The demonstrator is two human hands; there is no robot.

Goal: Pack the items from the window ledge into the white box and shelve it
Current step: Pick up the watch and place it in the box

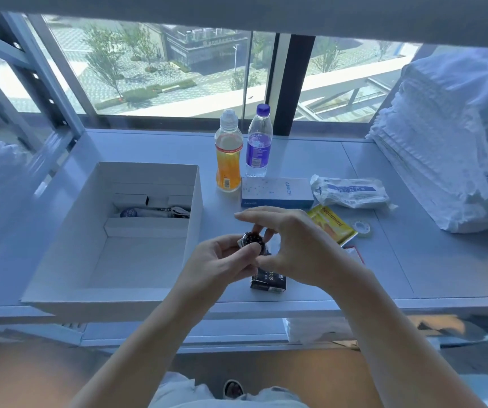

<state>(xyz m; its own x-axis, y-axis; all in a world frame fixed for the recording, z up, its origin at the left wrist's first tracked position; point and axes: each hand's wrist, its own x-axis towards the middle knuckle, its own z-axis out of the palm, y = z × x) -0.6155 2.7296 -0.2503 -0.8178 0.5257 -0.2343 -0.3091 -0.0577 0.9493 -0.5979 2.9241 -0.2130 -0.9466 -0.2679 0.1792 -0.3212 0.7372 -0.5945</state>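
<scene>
An open white box (60,260) sits at the left of the window ledge (310,154) with a few small items at its far end. Both hands hold a dark round-faced wristwatch (253,241) just right of the box: my left hand (219,260) grips it from the left, my right hand (289,245) pinches it from the right. On the ledge lie an orange drink bottle (228,154), a purple-capped water bottle (259,142), a blue-white Anker box (276,192), a white mask packet (350,192), a yellow sachet (332,225), a tape roll (362,228) and a dark packet (269,282).
A tall stack of white folded cloth (454,142) fills the right end of the ledge. A metal rack frame (30,83) stands at the left. The window glass runs behind the bottles. A small red-edged packet (354,253) peeks out beside my right wrist.
</scene>
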